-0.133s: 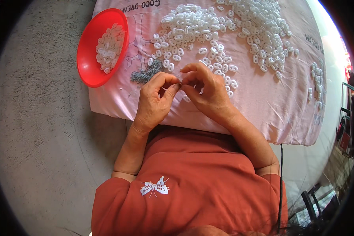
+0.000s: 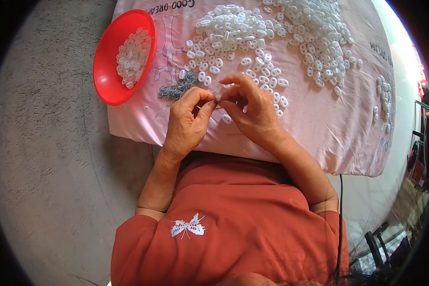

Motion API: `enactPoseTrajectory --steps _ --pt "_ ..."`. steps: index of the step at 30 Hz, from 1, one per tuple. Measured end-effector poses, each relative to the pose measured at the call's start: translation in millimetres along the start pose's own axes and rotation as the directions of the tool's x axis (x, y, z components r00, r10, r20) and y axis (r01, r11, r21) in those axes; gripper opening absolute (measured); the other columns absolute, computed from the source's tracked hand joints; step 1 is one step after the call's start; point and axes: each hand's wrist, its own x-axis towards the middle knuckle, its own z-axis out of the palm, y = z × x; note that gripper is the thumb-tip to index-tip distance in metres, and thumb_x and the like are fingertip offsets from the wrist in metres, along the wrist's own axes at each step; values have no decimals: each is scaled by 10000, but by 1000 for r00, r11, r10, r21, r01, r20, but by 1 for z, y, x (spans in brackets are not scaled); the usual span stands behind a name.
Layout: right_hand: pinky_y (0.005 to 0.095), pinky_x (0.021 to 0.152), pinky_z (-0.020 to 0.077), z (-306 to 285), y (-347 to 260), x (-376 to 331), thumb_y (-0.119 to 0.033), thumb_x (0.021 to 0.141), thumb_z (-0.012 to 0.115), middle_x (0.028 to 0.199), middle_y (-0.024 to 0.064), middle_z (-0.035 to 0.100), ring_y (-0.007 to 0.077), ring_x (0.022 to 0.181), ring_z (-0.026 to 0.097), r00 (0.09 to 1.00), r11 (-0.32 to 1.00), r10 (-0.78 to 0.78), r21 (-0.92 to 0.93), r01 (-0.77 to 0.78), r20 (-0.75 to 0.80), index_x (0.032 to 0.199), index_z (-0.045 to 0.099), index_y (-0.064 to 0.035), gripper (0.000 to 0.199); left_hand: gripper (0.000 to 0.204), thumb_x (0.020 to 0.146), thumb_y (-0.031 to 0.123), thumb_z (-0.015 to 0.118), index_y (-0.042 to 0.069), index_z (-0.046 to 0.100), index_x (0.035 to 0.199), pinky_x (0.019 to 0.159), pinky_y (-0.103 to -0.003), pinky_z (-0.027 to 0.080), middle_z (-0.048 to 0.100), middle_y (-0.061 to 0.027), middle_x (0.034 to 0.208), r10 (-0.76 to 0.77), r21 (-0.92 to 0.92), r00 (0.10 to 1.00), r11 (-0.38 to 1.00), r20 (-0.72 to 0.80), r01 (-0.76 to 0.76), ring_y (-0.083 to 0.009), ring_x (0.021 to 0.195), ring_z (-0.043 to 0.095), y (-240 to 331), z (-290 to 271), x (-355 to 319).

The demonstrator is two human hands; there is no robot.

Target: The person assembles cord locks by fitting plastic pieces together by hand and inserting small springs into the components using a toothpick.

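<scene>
My left hand (image 2: 188, 121) and my right hand (image 2: 248, 107) meet fingertip to fingertip over a pink cloth (image 2: 319, 119). Between the pinched fingers sits a tiny part, too small to identify. Just beyond my left hand lies a small heap of thin grey metal pieces (image 2: 176, 89). A wide spread of small white plastic oval rings (image 2: 252, 43) covers the cloth past both hands. A red bowl (image 2: 105, 71) at the left edge of the cloth holds several more white pieces.
The cloth covers a low raised surface on a grey concrete floor (image 2: 43, 167). A black cable (image 2: 341, 214) hangs at my right side. Dark clutter sits at the lower right. More white rings (image 2: 382, 102) lie at the cloth's right edge.
</scene>
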Motion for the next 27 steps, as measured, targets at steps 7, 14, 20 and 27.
enactPoseTrajectory --steps 7,14,20,27 --pt "254 663 544 2 3 -1 104 853 661 844 70 692 111 772 695 999 999 -32 -3 32 0 1199 579 -36 382 41 974 31 591 -8 596 984 666 -313 506 633 -93 819 -85 80 996 993 12 84 -160 725 628 1 4 0" --pt "259 673 544 0 1 0 88 848 673 850 75 687 108 758 682 1000 999 -2 50 2 11 1183 588 -31 365 45 972 40 597 -5 598 978 649 -313 494 629 -114 804 -154 -91 988 984 -34 150 -188 693 616 0 2 1" --pt "276 603 518 -1 5 2 38 825 699 797 48 686 133 667 657 992 975 -118 -195 106 -53 1092 652 -51 285 55 898 27 641 7 603 931 671 -393 506 637 -148 824 52 410 995 912 -83 -14 -306 735 647 -13 -11 10" --pt "322 604 531 -1 10 4 13 782 719 797 47 705 200 695 667 966 903 -256 -364 231 -22 1064 682 -76 298 38 874 17 646 13 632 910 682 -408 512 653 -154 855 71 451 995 892 -76 -29 -336 767 657 -17 -8 10"
